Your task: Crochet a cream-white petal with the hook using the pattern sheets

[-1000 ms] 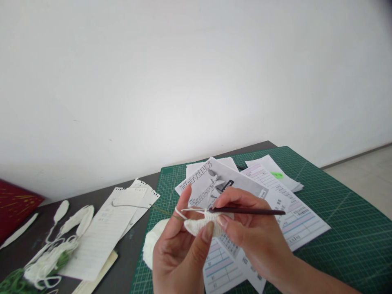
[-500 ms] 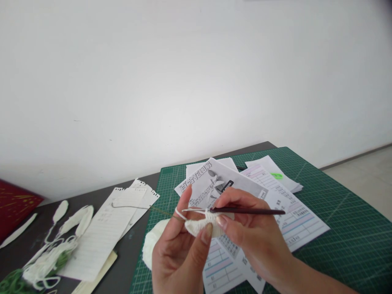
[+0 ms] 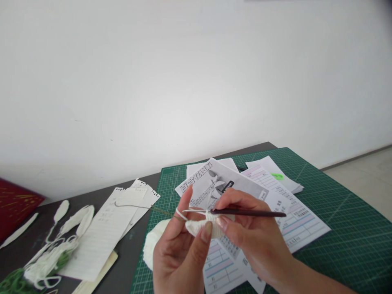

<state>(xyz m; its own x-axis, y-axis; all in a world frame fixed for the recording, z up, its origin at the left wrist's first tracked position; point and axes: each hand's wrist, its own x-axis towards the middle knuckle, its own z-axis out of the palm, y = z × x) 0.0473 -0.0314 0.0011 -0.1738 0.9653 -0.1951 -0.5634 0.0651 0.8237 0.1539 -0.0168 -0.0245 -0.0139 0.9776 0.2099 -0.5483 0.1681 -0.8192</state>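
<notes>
**Holding crochet piece and hook above the bench**

The left hand is pinching the white crochet piece between thumb and fingers, while a yarn strand is looping round its raised forefinger. The right hand is gripping the dark handle of the hook, its thumb touching the piece; the thin tip is pointing left. Both hands are keeping the work off the surface, over printed sheets that are lying on the green mat. A yarn ball is sitting just beside the left hand. Lined paper is lying farther left on the bench.
</notes>
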